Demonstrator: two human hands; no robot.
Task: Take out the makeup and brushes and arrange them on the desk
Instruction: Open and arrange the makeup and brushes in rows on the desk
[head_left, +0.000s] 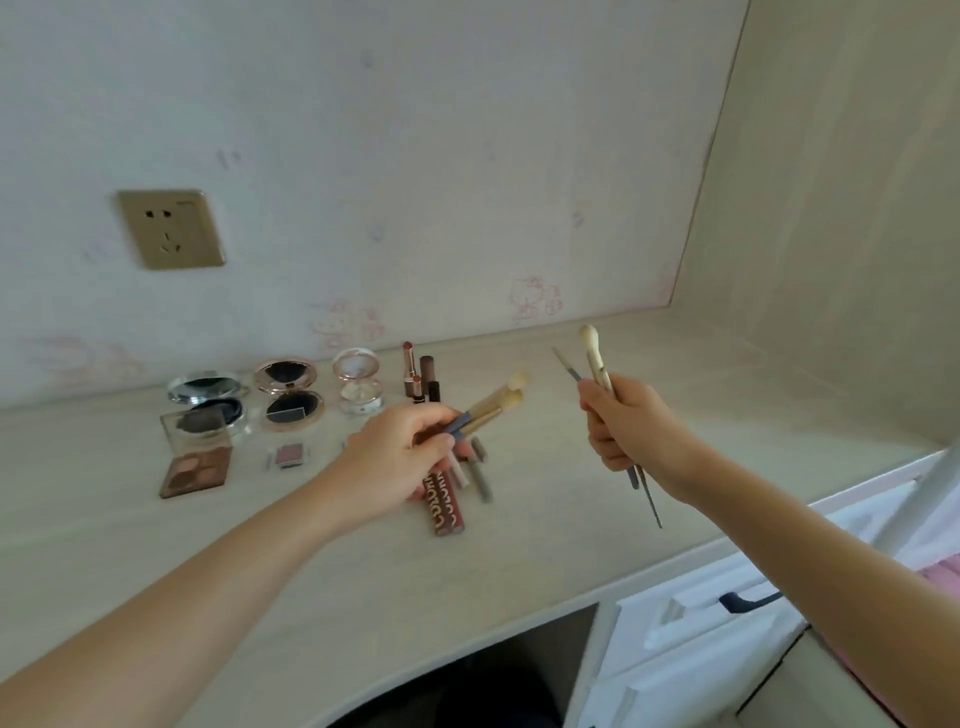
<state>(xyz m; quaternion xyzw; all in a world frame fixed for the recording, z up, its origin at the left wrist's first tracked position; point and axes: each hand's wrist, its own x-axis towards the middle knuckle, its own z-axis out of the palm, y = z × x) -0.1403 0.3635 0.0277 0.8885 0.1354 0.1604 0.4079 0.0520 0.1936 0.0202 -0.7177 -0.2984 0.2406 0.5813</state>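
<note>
Desk (597, 499) front edge cut by frame bottom; drawer unit (701, 639) at right partly out of view; open compacts (288, 392), palette (197, 470), lipsticks (418, 376) along back edge, labels blurred; lip gloss tubes (444, 506) mid-surface, half hidden under left hand (395, 462); left hand pinches two brushes (493, 405); right hand (631, 423) fist-clamped round thin brushes (597, 364), count unclear; hands apart.

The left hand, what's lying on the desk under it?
Under the left hand lie lip gloss tubes and a grey stick on the desk. Their upper ends are covered by the hand, which holds brushes.
</note>
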